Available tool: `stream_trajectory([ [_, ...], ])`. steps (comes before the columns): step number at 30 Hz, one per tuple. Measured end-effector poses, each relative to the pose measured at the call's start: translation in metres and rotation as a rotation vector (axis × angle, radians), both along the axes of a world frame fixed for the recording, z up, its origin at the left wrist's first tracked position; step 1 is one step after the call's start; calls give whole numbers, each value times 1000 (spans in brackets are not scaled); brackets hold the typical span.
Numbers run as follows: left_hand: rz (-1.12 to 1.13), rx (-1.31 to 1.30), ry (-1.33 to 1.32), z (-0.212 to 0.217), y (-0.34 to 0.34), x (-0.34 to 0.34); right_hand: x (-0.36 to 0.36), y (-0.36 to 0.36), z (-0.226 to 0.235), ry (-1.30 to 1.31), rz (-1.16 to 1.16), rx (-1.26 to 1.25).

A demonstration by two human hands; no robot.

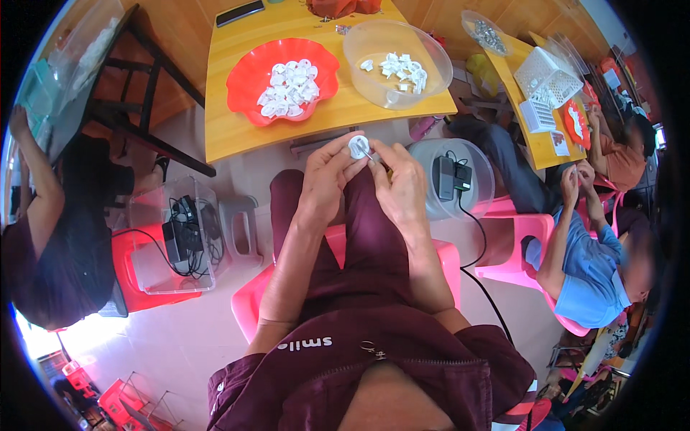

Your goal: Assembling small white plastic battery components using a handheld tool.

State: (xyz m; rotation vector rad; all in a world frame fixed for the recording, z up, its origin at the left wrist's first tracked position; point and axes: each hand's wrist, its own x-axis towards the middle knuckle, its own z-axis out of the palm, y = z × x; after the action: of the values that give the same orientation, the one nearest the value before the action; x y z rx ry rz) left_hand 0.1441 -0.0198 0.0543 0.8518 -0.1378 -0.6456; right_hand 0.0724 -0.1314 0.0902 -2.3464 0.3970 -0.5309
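Two wide containers sit on the yellow desk (223,100) in front of the seated person. The red bowl (243,75) with the wavy rim carries a heap of small white pieces (290,87); the clear tub (440,75) to its right has a looser, smaller cluster, with one piece lying apart on its left. Beside the person's right knee I see a clear bin (425,164) with a black device (444,177) and a cable in it, and off to the left a clear box (149,271) of black adapters (183,226).

The white disc (357,146) has its round face turned upward. Being round, it shows no clear long axis, but a thin rod (369,156) slants from its face down to the right, toward the right hand (401,183).

The left hand (327,176) pinches the disc between thumb and fingers, right at the fingertips; the right hand's fingertips close on the rod, just beside the disc. Both hands are above the lap, nearer the person than the desk edge.
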Motion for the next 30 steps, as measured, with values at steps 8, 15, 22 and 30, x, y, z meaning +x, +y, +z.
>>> stream_trajectory([
  [8, 58, 59, -38, 8, -3, -4, 2, -1, -7, -23, 61, 204],
  [15, 77, 104, -78, 6, -7, -6, 2, 1, -8, -59, 51, 166],
  [22, 129, 181, -221, 5, -14, -12, 2, 7, -4, -15, -49, 58],
  [30, 371, 464, -506, -3, -28, -16, 8, 16, -5, -99, -119, -83],
])
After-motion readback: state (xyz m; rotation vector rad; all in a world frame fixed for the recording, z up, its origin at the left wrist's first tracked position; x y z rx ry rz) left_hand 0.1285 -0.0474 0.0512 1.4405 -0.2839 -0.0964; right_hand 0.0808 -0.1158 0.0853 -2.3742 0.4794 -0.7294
